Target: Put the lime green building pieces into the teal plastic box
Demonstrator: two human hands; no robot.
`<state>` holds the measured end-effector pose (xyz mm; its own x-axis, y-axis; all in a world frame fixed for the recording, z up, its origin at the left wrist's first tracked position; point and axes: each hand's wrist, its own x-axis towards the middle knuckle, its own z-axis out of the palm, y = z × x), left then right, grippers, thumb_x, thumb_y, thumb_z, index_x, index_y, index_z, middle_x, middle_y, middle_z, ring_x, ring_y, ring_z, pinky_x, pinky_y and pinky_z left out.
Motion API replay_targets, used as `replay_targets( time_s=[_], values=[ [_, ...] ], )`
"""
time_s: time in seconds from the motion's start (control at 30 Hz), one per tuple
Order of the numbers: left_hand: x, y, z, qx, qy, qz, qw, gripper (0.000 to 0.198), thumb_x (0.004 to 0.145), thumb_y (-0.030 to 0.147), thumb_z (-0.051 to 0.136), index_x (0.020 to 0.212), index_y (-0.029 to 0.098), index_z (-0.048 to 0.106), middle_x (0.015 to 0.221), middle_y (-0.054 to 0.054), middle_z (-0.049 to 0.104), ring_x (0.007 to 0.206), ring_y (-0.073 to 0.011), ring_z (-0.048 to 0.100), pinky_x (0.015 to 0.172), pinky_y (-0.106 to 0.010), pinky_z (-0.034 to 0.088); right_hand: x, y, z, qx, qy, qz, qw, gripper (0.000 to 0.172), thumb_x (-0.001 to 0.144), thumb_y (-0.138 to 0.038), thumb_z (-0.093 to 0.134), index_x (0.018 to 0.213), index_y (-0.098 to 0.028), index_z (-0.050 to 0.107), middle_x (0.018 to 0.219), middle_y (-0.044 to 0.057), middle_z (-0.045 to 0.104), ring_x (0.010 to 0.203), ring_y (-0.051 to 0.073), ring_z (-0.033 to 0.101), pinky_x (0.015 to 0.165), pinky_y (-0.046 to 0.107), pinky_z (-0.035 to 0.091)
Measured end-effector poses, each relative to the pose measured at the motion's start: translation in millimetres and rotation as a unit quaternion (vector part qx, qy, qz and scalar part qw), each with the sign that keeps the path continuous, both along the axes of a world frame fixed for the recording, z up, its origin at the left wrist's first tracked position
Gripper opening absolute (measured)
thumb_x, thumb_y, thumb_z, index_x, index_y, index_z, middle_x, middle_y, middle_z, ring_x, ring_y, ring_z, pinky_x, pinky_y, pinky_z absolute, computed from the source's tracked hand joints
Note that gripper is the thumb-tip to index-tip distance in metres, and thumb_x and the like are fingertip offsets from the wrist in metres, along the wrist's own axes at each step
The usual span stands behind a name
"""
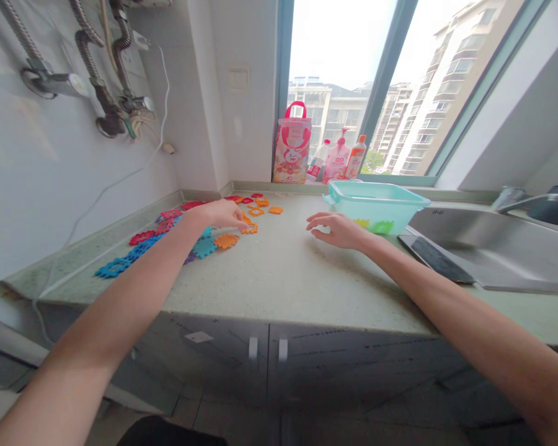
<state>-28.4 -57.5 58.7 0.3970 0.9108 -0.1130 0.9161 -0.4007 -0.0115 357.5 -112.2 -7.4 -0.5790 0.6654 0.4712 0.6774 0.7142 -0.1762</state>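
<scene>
On the left of the counter, my left hand [223, 214] has its fingertips on an orange piece [250, 228], pinched at its edge. Around that hand lie more toothed plastic pieces: a round orange one [226, 241], a light blue one [205, 246], dark blue ones [134, 255] and red ones [142, 237]. My right hand [330, 229] hovers over the counter with fingers apart and curved, holding nothing. Just right of it stands a translucent turquoise basin [400, 210], with yellow and green pieces showing through its wall.
A steel sink [502, 248] is at the right, with a dark flat slab [437, 259] on its left edge. A pink bag [292, 152] and bottles [337, 162] stand by the window. A white cable [116, 181] hangs at the left wall.
</scene>
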Motion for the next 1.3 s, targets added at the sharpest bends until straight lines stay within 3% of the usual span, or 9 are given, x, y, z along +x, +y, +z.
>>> replay_targets(
  time_s=[0.1,0.3,0.5,0.73,0.9,0.97,1.1,1.2,1.3],
  values=[
    [-5.4,-1.3,4.9,-0.016,-0.016,-0.009,1.000,0.051,0.083,0.066,0.073,0.114,0.027,0.084,0.113,-0.006,0.083,0.096,-0.0248,0.075,0.075,-0.028,0.051,-0.6,-0.8,1.0,-0.015,-0.002,0.001,1.000,0.023,0.095,-0.028,0.063,0.105,-0.024,0.083,0.128,0.009,0.079,0.095,0.021,0.078,0.094,0.036,0.060],
    [-20.6,-2.8,13.1,-0.162,0.048,0.028,0.985,0.063,0.063,0.073,0.088,0.109,0.030,0.086,0.106,-0.009,0.083,0.096,-0.0327,0.077,0.073,-0.033,0.053,-3.1,-0.9,0.3,-0.045,-0.002,0.004,0.999,0.023,0.094,-0.028,0.063,0.103,-0.023,0.083,0.123,0.010,0.080,0.093,0.021,0.077,0.088,0.035,0.060],
    [-19.6,-3.9,10.1,-0.141,0.045,0.080,0.986,0.072,0.061,0.079,0.086,0.105,0.022,0.085,0.101,-0.012,0.081,0.092,-0.0338,0.076,0.074,-0.034,0.053,-2.7,0.3,-1.0,-0.071,0.003,0.002,0.997,0.021,0.093,-0.027,0.065,0.101,-0.024,0.084,0.118,0.008,0.081,0.090,0.020,0.078,0.086,0.033,0.059],
    [-20.8,0.8,9.9,-0.120,0.017,0.033,0.992,0.060,0.065,0.074,0.083,0.097,0.023,0.083,0.096,-0.009,0.080,0.086,-0.0279,0.074,0.064,-0.030,0.047,-3.1,-3.6,2.9,-0.090,-0.007,-0.010,0.996,0.021,0.094,-0.026,0.064,0.102,-0.024,0.083,0.116,0.008,0.082,0.089,0.019,0.077,0.083,0.032,0.059],
    [-9.0,4.8,3.0,-0.033,-0.094,0.000,0.995,0.065,0.087,0.082,0.059,0.113,0.028,0.083,0.102,-0.007,0.081,0.082,-0.0231,0.074,0.068,-0.029,0.052,-3.5,-4.8,6.6,-0.102,-0.022,-0.009,0.994,0.023,0.095,-0.026,0.063,0.106,-0.022,0.083,0.112,0.008,0.083,0.091,0.020,0.077,0.088,0.032,0.059],
    [-7.9,9.2,-2.3,0.063,-0.115,0.045,0.990,0.063,0.093,0.078,0.054,0.120,0.028,0.081,0.111,-0.007,0.082,0.091,-0.0247,0.076,0.077,-0.030,0.055,-3.4,-3.9,6.9,-0.104,-0.027,-0.007,0.994,0.024,0.094,-0.025,0.063,0.106,-0.022,0.083,0.110,0.008,0.083,0.093,0.021,0.077,0.088,0.032,0.058],
    [-20.7,23.0,-15.3,0.211,-0.042,0.145,0.966,0.046,0.100,0.057,0.055,0.128,0.030,0.079,0.125,-0.009,0.080,0.113,-0.0318,0.074,0.095,-0.036,0.055,-2.9,0.1,5.4,-0.111,-0.034,0.003,0.993,0.024,0.093,-0.023,0.063,0.106,-0.023,0.084,0.108,0.007,0.083,0.093,0.021,0.077,0.087,0.032,0.057],
    [-34.2,34.6,-25.7,0.201,0.009,0.144,0.969,0.046,0.100,0.038,0.053,0.141,0.031,0.074,0.141,-0.010,0.075,0.124,-0.0335,0.071,0.102,-0.039,0.054,-2.6,3.6,3.2,-0.108,-0.036,0.011,0.993,0.023,0.093,-0.024,0.064,0.104,-0.024,0.084,0.105,0.006,0.084,0.091,0.021,0.077,0.087,0.032,0.057],
    [-40.5,42.5,-33.2,0.159,0.060,0.117,0.978,0.051,0.096,0.031,0.059,0.146,0.033,0.071,0.147,-0.009,0.071,0.131,-0.0340,0.068,0.108,-0.040,0.052,-2.5,5.7,1.4,-0.101,-0.039,0.012,0.994,0.022,0.093,-0.025,0.065,0.103,-0.025,0.084,0.103,0.005,0.084,0.089,0.020,0.076,0.086,0.032,0.057]
  ],
)
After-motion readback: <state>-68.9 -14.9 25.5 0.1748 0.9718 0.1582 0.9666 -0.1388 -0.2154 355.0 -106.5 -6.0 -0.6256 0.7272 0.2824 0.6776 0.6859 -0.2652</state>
